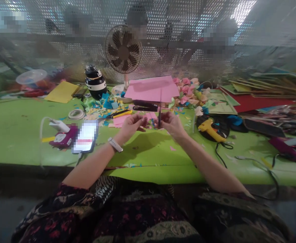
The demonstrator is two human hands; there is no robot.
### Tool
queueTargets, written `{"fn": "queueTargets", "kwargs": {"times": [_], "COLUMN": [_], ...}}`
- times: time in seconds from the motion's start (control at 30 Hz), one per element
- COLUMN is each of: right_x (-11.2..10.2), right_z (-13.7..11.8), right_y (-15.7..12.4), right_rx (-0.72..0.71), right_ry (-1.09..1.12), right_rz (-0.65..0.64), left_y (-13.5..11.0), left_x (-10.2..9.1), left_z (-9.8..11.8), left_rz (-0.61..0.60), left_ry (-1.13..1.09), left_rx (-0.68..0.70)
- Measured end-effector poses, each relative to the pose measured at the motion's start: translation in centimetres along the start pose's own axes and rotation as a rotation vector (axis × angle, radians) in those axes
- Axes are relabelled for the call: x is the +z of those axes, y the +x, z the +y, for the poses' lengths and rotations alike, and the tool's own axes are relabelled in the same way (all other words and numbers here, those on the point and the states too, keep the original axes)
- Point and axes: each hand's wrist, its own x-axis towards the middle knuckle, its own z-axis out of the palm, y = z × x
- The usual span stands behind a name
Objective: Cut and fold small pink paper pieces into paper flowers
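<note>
Over the green tabletop (148,152), my right hand (171,124) is closed on a pair of scissors (160,113), their thin blades pointing up and away from me. My left hand (134,125), with a white watch on the wrist, has its fingers pinched together just left of the scissors. Whatever is in that pinch is too small to make out. Pink paper pieces (121,120) lie behind my left hand, beside a yellow cutter (122,113). A black stapler (145,106) rests beyond both hands.
Paper scraps (99,106) spread behind my hands, near a black bottle (96,82) and a fan (124,50). Pink sheets (153,88) and paper flowers (188,89) lie farther back. A phone (85,136) is at left; a yellow glue gun (211,131) with its cord is at right.
</note>
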Motion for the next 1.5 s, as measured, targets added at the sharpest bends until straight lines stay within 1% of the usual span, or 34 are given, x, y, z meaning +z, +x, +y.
{"fn": "queueTargets", "kwargs": {"times": [0.03,0.1,0.2,0.3,0.43,0.53,0.67,0.77,0.97,1.07,1.17,1.33,1.5], "right_x": [0.4,0.8,0.8,0.7,0.8,0.9,0.9,0.8,1.0,1.2,1.1,0.8,0.7], "right_z": [0.2,0.5,0.6,0.2,-0.3,-0.2,0.2,0.0,-0.7,-0.8,-0.8,-0.5,-0.5], "right_y": [0.0,-0.2,-0.4,-0.8,-1.2,-1.1,-1.0,-1.0,-1.3,-1.3,-1.2,-1.3,-1.3], "right_rx": [-0.033,-0.066,-0.077,-0.058,-0.024,-0.017,-0.022,-0.013,0.079,0.09,0.096,0.112,0.117], "right_ry": [0.022,0.024,-0.009,-0.012,-0.044,-0.1,-0.164,-0.165,-0.184,-0.165,-0.17,-0.227,-0.25], "right_rz": [0.011,0.008,0.002,-0.014,-0.101,-0.162,-0.16,-0.159,-0.162,-0.14,-0.138,-0.237,-0.263], "left_y": [-0.1,-0.4,-0.5,-0.5,-0.5,-0.5,-0.5,-0.5,0.0,0.2,0.2,0.0,-0.1], "left_x": [0.3,0.8,1.1,1.1,1.1,1.1,1.0,0.8,0.2,-0.1,-0.1,0.1,0.1], "left_z": [-0.2,-0.6,-0.7,-0.6,-0.5,-0.4,-0.2,0.0,0.3,0.3,0.3,0.4,0.6], "left_rz": [-0.034,-0.063,-0.031,0.012,0.02,0.032,0.032,0.031,0.128,0.178,0.196,0.185,0.148], "left_ry": [0.004,0.003,0.003,0.012,0.008,0.006,0.012,-0.008,-0.092,-0.131,-0.132,-0.118,-0.125], "left_rx": [-0.02,-0.042,-0.036,-0.022,-0.024,-0.02,0.001,0.006,0.032,0.061,0.083,0.087,0.084]}}
